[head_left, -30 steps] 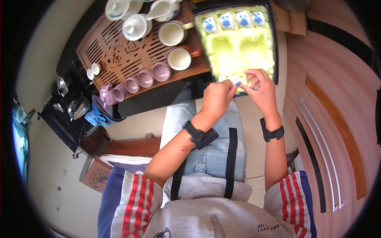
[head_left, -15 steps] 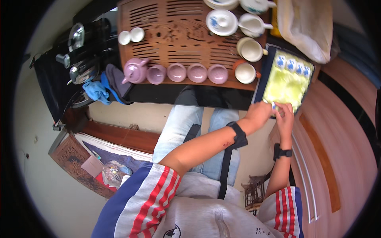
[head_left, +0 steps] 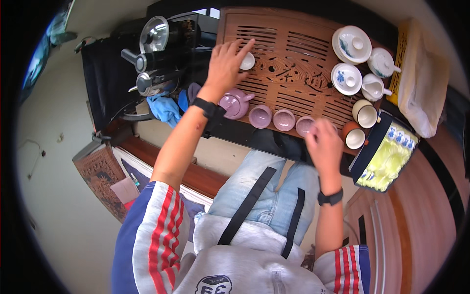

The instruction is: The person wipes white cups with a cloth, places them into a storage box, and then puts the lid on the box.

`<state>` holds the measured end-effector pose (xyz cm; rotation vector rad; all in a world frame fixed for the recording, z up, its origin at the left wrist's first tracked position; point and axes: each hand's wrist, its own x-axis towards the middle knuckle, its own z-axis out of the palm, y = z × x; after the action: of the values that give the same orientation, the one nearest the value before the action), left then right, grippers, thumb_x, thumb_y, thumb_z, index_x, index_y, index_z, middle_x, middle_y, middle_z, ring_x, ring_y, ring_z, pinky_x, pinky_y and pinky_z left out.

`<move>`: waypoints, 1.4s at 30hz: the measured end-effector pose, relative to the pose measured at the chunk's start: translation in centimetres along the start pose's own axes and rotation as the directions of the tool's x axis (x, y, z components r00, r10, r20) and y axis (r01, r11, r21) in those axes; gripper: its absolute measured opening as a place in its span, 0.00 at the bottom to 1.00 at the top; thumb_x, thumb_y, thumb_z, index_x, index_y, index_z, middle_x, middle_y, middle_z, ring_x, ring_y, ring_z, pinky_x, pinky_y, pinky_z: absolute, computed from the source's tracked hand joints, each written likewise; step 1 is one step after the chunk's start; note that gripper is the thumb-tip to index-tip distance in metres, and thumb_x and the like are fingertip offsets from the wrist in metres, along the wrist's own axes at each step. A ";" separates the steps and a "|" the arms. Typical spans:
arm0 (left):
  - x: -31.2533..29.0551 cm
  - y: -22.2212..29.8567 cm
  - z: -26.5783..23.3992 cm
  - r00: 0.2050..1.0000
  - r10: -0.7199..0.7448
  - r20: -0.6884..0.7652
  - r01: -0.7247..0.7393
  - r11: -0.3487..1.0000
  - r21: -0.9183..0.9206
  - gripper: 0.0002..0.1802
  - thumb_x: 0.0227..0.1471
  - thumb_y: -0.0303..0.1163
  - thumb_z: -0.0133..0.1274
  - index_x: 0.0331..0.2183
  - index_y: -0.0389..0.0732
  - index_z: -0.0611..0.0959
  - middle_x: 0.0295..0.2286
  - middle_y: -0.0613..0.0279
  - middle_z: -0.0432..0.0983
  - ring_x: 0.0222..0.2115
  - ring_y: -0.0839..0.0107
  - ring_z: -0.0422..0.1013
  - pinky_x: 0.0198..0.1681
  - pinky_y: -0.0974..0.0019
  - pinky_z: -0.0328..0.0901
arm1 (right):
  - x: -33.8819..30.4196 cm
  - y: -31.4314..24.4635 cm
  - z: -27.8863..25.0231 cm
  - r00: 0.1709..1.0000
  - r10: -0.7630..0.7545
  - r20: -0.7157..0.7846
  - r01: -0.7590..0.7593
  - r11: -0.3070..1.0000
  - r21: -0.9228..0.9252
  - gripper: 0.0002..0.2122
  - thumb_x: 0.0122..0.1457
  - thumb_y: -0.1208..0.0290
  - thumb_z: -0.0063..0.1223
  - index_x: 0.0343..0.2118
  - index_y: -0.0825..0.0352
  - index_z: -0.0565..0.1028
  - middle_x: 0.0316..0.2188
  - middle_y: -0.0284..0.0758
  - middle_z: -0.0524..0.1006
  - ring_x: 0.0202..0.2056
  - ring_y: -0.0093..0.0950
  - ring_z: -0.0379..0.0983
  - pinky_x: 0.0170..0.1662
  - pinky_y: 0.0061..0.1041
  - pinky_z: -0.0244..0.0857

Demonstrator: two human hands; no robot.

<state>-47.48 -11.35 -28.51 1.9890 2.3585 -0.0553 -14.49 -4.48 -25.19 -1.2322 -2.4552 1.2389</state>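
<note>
My left hand [head_left: 226, 62] reaches across the slatted wooden tea tray [head_left: 289, 49], fingers spread, with the index side touching a small white cup [head_left: 248, 61]. Just below its wrist sits a pink teapot [head_left: 235, 104], followed by a row of pink cups [head_left: 271, 118] along the tray's near edge. My right hand [head_left: 326, 143] hovers at the right end of that row. Its fingers curl against the last visible pink cup [head_left: 304, 125], and I cannot tell whether they grip it. A dark box with yellow lining [head_left: 387, 154] holding small blue-and-white cups lies to the right, apart from both hands.
Metal kettles [head_left: 154, 36] stand on a black stand at the left, with a blue cloth [head_left: 164, 109] below them. White lidded bowls and pitchers [head_left: 352, 46] and two brown-rimmed cups [head_left: 364, 115] fill the tray's right side. A yellow basket with a white bag [head_left: 421, 73] stands at the far right.
Both hands have left the yellow-lined box. My left hand has swung far left onto the tray by the white cup, and my right hand has moved to the pink cups.
</note>
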 end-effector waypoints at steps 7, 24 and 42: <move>3.1 3.8 -0.2 0.997 0.073 0.008 -0.068 0.969 -0.239 0.32 0.34 0.31 0.70 0.47 0.47 0.83 0.41 0.66 0.80 0.45 0.64 0.72 0.59 0.49 0.52 | 2.5 -2.5 2.7 0.998 0.054 -0.008 -0.050 0.960 0.276 0.10 0.56 0.67 0.61 0.35 0.63 0.72 0.28 0.34 0.76 0.27 0.38 0.75 0.31 0.37 0.69; 3.4 35.8 -4.2 0.953 0.288 0.096 0.016 0.268 -0.963 0.40 0.48 0.30 0.61 0.61 0.35 0.65 0.50 0.51 0.67 0.48 0.63 0.67 0.52 0.61 0.65 | -10.1 12.9 -9.7 0.906 0.304 -0.295 0.069 0.580 0.812 0.26 0.51 0.78 0.68 0.55 0.65 0.74 0.55 0.36 0.77 0.51 0.29 0.77 0.54 0.27 0.69; -1.2 52.7 1.4 0.737 0.135 0.662 0.673 -0.228 -0.704 0.39 0.55 0.15 0.59 0.62 0.32 0.58 0.39 0.45 0.81 0.42 0.66 0.80 0.49 0.68 0.74 | -22.3 25.6 -14.0 0.800 0.515 -0.309 -0.414 0.845 0.338 0.17 0.52 0.69 0.66 0.46 0.60 0.80 0.35 0.33 0.78 0.30 0.33 0.77 0.33 0.31 0.72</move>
<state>4.69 -3.72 -29.33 0.3363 1.3103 0.8433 21.95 -3.36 -29.26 -1.8656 -1.6980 1.2052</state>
